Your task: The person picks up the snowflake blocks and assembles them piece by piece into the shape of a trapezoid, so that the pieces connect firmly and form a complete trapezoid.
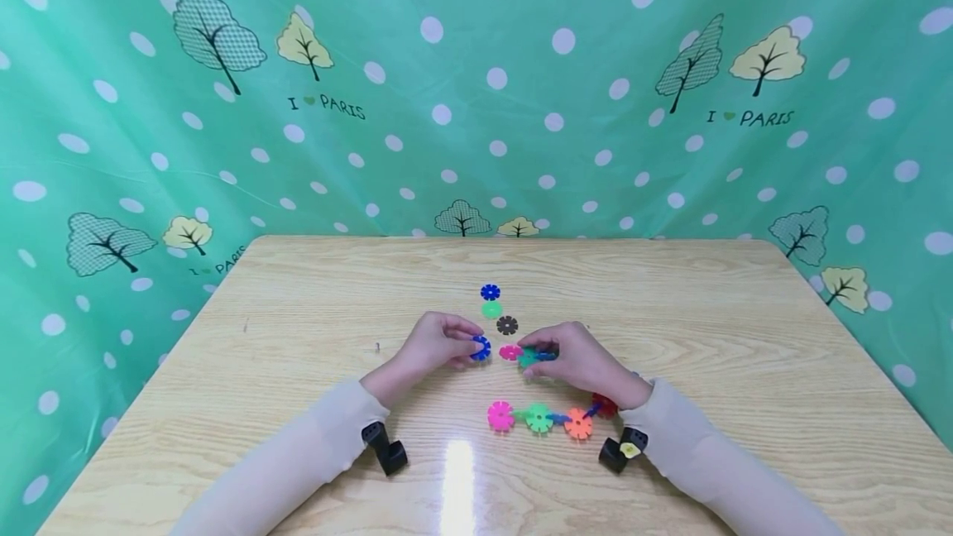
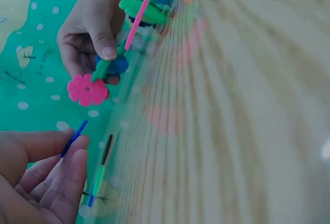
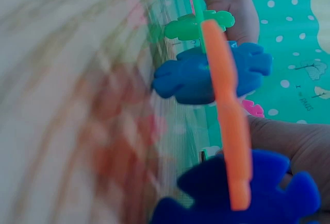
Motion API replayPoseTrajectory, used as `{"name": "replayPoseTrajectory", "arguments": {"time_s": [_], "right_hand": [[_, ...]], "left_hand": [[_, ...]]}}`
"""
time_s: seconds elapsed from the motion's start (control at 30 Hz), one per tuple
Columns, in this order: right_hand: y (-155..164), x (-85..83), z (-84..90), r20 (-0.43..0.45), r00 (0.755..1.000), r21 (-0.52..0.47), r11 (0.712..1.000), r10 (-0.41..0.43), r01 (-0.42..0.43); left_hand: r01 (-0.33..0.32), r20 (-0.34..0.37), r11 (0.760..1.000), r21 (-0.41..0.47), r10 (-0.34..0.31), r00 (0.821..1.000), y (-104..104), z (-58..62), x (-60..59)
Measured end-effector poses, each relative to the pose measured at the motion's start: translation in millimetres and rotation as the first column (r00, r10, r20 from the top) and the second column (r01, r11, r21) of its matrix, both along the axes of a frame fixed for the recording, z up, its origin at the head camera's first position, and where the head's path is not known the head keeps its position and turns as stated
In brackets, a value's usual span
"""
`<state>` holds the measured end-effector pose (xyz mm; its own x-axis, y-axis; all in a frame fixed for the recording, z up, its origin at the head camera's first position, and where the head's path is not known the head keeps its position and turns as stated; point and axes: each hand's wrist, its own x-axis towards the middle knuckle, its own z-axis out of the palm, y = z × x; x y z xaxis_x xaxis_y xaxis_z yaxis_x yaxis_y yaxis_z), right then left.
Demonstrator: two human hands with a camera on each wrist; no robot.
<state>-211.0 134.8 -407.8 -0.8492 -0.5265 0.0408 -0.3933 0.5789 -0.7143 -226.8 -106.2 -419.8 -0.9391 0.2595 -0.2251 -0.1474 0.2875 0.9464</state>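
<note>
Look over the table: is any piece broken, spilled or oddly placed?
Nothing stands out. The left hand pinches a blue disc, the right hand holds a small joined cluster, and three loose discs lie flat on the table.
</note>
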Motion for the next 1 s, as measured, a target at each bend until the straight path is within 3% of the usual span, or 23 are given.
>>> {"name": "replayPoseTrajectory", "arguments": {"time_s": [0.3,0.57,0.83,1.0], "right_hand": [[0.4,-0.4,0.2,-0.024,1.000,-0.002,1.000,0.006,-0.006],[-0.2,0.3,0.5,-0.032,0.999,0.013,1.000,0.004,-0.003],[-0.8,-0.3,-0.2,-0.020,1.000,0.017,1.000,-0.006,0.007],[-1.0,-1.1,-0.7,-0.013,1.000,0.012,1.000,-0.008,0.008]], "left_hand": [[-0.021,-0.024,1.000,0.018,0.021,0.999,7.3,7.2,10.5],[-0.034,-0.023,0.999,0.007,0.034,0.999,14.7,28.2,21.6],[-0.036,-0.035,0.999,0.034,0.038,0.999,15.5,7.5,11.7],[-0.022,-0.042,0.999,0.041,0.024,0.999,17.5,5.0,9.2]]}}
